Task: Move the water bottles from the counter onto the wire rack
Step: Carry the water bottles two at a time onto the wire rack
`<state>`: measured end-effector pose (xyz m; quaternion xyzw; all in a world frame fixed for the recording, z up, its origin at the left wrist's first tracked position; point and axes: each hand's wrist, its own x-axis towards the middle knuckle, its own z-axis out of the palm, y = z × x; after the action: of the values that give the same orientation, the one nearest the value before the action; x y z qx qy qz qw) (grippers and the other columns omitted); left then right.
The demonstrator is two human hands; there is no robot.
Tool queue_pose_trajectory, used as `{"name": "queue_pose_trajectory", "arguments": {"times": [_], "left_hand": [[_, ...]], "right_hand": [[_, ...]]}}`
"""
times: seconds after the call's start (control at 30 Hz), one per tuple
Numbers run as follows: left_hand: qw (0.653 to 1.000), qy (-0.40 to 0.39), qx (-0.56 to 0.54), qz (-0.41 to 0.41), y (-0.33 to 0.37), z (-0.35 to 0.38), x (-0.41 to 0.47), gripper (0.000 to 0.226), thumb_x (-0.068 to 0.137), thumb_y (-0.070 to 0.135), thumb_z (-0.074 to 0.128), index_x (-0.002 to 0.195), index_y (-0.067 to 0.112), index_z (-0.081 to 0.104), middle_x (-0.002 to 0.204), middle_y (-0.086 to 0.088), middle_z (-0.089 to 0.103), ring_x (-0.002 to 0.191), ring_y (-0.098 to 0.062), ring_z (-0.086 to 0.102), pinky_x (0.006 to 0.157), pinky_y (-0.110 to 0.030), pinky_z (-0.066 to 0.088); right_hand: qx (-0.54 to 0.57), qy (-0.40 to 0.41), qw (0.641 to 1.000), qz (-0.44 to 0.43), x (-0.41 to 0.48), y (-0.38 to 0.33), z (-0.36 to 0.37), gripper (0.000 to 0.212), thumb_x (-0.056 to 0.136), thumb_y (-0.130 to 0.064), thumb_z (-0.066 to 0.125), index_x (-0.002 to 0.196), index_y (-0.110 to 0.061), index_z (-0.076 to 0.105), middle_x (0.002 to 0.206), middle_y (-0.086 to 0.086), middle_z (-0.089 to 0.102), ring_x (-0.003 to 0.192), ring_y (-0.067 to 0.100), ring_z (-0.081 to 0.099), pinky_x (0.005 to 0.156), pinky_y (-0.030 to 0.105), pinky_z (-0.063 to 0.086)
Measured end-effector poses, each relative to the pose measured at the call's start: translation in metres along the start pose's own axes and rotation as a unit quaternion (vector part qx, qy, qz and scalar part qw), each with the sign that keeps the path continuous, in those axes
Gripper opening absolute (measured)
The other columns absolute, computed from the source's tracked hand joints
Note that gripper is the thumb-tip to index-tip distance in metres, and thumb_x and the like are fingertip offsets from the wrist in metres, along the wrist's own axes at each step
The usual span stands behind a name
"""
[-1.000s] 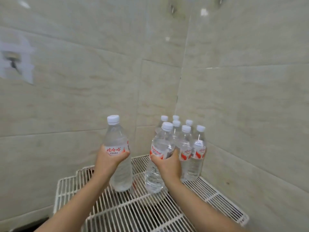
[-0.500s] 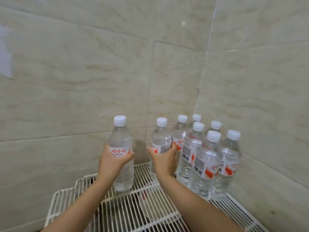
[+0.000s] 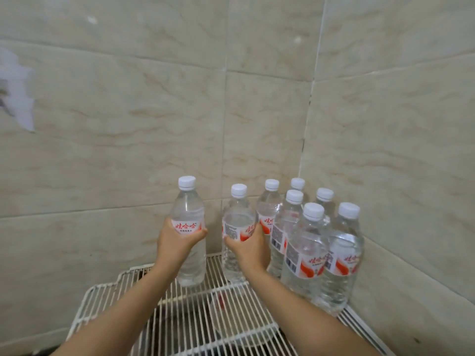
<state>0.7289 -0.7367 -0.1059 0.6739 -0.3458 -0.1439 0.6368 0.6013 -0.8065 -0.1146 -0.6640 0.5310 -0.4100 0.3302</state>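
A white wire rack (image 3: 108, 301) fills the tiled corner. My left hand (image 3: 177, 242) grips a clear water bottle (image 3: 189, 217) with a white cap and red-lettered label, its base resting at the rack's back edge. My right hand (image 3: 248, 249) grips a second bottle (image 3: 237, 222) just to the right, upright against the back wall, its base on the wires. Several more upright bottles (image 3: 308, 253) stand grouped in the right corner of the rack, touching one another.
Beige marble-look tile walls meet in a corner (image 3: 305, 140) behind the bottles. A white fitting (image 3: 18, 98) hangs on the left wall. Under the rack's wires a pale round vessel (image 3: 241, 327) shows through. Bare wire lies at the front left.
Both bottles travelled back toward the wall. The right-hand bottle went from in front of the group to its left side. The view shifted left and closer.
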Motion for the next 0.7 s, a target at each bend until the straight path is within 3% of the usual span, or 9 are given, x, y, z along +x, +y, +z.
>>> {"name": "queue_pose_trajectory", "arguments": {"times": [0.1, 0.23, 0.33, 0.43, 0.5, 0.57, 0.7], "left_hand": [[1.0, -0.008, -0.001, 0.008, 0.004, 0.01, -0.004, 0.057, 0.061, 0.022, 0.081, 0.109, 0.01, 0.053, 0.097, -0.008, 0.065, 0.089, -0.026, 0.062, 0.07, -0.033, 0.05], [1.0, -0.002, -0.019, 0.004, 0.002, 0.023, -0.009, 0.062, 0.063, 0.019, 0.08, 0.113, 0.009, 0.046, 0.101, -0.01, 0.06, 0.091, -0.026, 0.06, 0.072, -0.032, 0.049], [1.0, 0.004, -0.03, -0.003, -0.003, 0.031, -0.01, 0.06, 0.065, 0.019, 0.079, 0.111, 0.012, 0.041, 0.103, -0.01, 0.057, 0.096, -0.027, 0.057, 0.075, -0.033, 0.049], [0.999, 0.025, -0.033, -0.013, -0.006, 0.041, -0.004, 0.061, 0.063, 0.027, 0.08, 0.107, 0.021, 0.039, 0.109, -0.011, 0.056, 0.106, -0.032, 0.054, 0.091, -0.051, 0.048], [0.999, 0.032, -0.035, -0.017, -0.006, 0.047, -0.003, 0.061, 0.061, 0.033, 0.079, 0.106, 0.024, 0.038, 0.111, -0.011, 0.056, 0.109, -0.033, 0.052, 0.092, -0.055, 0.047], [0.999, 0.034, -0.027, -0.021, -0.007, 0.053, -0.003, 0.063, 0.062, 0.035, 0.079, 0.11, 0.021, 0.04, 0.114, -0.012, 0.054, 0.111, -0.034, 0.051, 0.094, -0.055, 0.046], [0.999, 0.03, -0.012, -0.008, -0.002, 0.06, -0.007, 0.071, 0.069, 0.036, 0.073, 0.125, 0.012, 0.038, 0.124, -0.015, 0.048, 0.12, -0.034, 0.043, 0.1, -0.055, 0.04]], "right_hand": [[0.016, 0.059, 0.998, 0.024, 0.004, -0.007, 0.004, 0.076, 0.07, -0.044, 0.073, 0.131, -0.014, 0.038, 0.131, 0.006, 0.053, 0.118, 0.026, 0.052, 0.093, 0.035, 0.044], [-0.039, 0.076, 0.996, 0.028, 0.01, -0.012, 0.011, 0.077, 0.07, -0.049, 0.072, 0.127, -0.01, 0.038, 0.13, 0.008, 0.053, 0.115, 0.027, 0.054, 0.09, 0.038, 0.047], [-0.052, 0.048, 0.997, 0.029, 0.012, -0.012, 0.012, 0.077, 0.071, -0.045, 0.072, 0.128, -0.009, 0.035, 0.132, 0.009, 0.05, 0.115, 0.027, 0.054, 0.089, 0.039, 0.048], [-0.022, -0.01, 1.0, 0.006, 0.007, -0.008, 0.009, 0.094, 0.075, -0.031, 0.072, 0.144, -0.012, 0.012, 0.148, 0.009, 0.028, 0.131, 0.027, 0.04, 0.1, 0.042, 0.042], [0.002, -0.04, 0.999, -0.013, -0.002, -0.005, 0.003, 0.096, 0.077, -0.031, 0.07, 0.146, -0.017, 0.005, 0.151, 0.008, 0.017, 0.135, 0.027, 0.032, 0.103, 0.04, 0.037], [0.013, -0.06, 0.998, -0.025, -0.01, 0.001, -0.003, 0.092, 0.079, -0.027, 0.069, 0.146, -0.018, 0.008, 0.151, 0.008, 0.014, 0.135, 0.026, 0.032, 0.103, 0.038, 0.038], [0.01, -0.074, 0.997, -0.019, -0.019, 0.015, -0.017, 0.081, 0.077, -0.023, 0.069, 0.141, -0.009, 0.02, 0.142, 0.009, 0.025, 0.127, 0.026, 0.04, 0.101, 0.035, 0.041]]}}
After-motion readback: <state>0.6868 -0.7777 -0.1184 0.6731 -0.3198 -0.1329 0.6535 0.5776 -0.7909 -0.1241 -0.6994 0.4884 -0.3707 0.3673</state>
